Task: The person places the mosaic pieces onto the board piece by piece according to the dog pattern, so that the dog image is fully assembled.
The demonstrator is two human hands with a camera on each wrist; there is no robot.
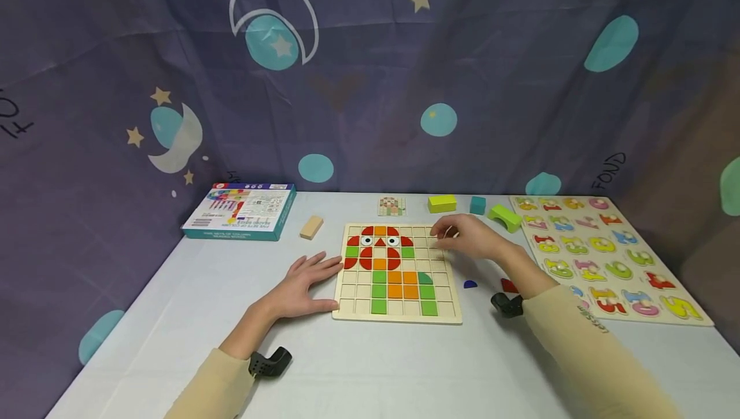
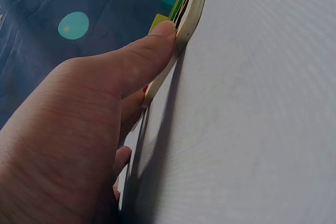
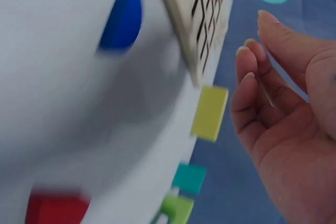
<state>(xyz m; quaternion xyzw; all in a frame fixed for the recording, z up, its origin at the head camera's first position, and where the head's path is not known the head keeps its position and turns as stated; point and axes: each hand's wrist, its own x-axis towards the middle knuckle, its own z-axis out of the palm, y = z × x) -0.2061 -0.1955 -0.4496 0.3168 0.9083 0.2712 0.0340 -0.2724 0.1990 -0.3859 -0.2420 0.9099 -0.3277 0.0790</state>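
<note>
A wooden grid board (image 1: 445, 294) lies on the white table, bearing a mosaic of red, green and orange pieces with two eye pieces. My left hand (image 1: 303, 287) has its fingers spread at the board's left side; in the left wrist view its thumb (image 2: 144, 61) touches the board's edge (image 2: 194, 17). Over the upper right of the board is my right hand (image 1: 471, 237), fingers loosely bent. The right wrist view shows a gap between thumb and fingers, with nothing held. A blue half-round piece (image 1: 470, 284) and a red piece (image 1: 509, 286) lie right of the board.
Behind the board lie a small picture card (image 1: 392, 206), a yellow-green block (image 1: 442, 204), a teal block (image 1: 477, 205) and a green arch block (image 1: 505, 218). A number puzzle board (image 1: 621, 255) lies far right. At left are a plain wooden block (image 1: 311, 227) and a flat box (image 1: 239, 212).
</note>
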